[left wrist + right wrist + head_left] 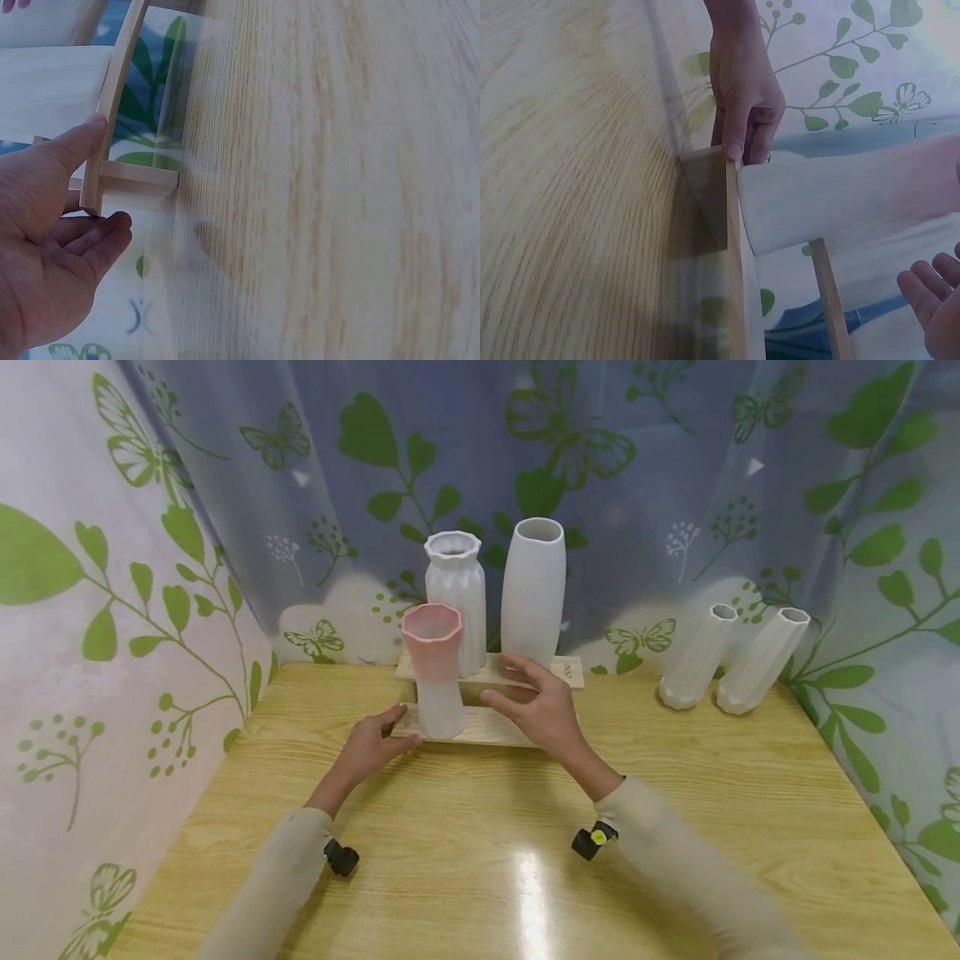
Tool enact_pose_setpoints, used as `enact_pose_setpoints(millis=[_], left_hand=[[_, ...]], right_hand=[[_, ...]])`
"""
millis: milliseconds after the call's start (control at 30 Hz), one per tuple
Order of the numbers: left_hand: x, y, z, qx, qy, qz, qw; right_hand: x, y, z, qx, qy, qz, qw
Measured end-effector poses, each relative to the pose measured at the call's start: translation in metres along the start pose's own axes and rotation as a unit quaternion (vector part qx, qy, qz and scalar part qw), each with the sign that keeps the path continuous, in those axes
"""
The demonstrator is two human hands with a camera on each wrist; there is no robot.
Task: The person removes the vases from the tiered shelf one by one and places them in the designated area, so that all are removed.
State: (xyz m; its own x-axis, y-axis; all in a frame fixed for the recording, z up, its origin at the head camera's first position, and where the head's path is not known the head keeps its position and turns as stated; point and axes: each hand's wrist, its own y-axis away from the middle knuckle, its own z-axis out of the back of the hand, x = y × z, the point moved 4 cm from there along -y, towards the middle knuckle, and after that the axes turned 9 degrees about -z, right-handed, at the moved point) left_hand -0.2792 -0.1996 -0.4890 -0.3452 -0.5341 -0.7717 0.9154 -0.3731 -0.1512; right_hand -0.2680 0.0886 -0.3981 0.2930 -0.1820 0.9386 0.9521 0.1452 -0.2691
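A two-tier wooden stand (pixel 498 727) stands toward the back of the table. My left hand (pixel 367 748) grips the left end of its lower tier; in the left wrist view the thumb (pixel 84 142) lies on the board and the fingers curl below its end. On that tier, close to my left hand, a pink-and-white vase (pixel 437 681) stands upright. Behind it on the upper tier are a white vase with a ruffled rim (pixel 471 597) and a taller smooth white vase (pixel 533 589). My right hand (pixel 549 708), fingers spread and holding nothing, hovers before the smooth vase.
Two slim white ribbed vases (pixel 697 660) stand side by side on the table (pixel 450 860) at the back right. A curtain (pixel 465 443) printed with leaves and butterflies hangs behind the table, and similar printed cloth covers both sides.
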Motion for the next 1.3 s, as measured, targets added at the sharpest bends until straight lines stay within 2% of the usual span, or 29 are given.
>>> enact_pose_setpoints(millis=[400, 833, 1067, 1300], left_hand=[[0.0, -0.001, 0.0, -0.003, -0.007, -0.005, 1.0], [-0.001, 0.0, 0.0, -0.006, -0.014, -0.013, 0.9998], [-0.001, 0.0, 0.0, -0.006, -0.016, -0.017, 0.9997], [-0.001, 0.001, 0.0, -0.007, -0.013, -0.016, 0.9998]], right_hand=[[-0.007, -0.009, -0.032, 0.003, -0.024, -0.018, 0.9995], [-0.01, -0.02, -0.059, -0.018, -0.029, -0.003, 0.9994], [-0.011, -0.023, -0.068, -0.03, -0.031, -0.003, 0.9991], [-0.012, -0.024, -0.074, -0.03, -0.008, -0.01, 0.9995]])
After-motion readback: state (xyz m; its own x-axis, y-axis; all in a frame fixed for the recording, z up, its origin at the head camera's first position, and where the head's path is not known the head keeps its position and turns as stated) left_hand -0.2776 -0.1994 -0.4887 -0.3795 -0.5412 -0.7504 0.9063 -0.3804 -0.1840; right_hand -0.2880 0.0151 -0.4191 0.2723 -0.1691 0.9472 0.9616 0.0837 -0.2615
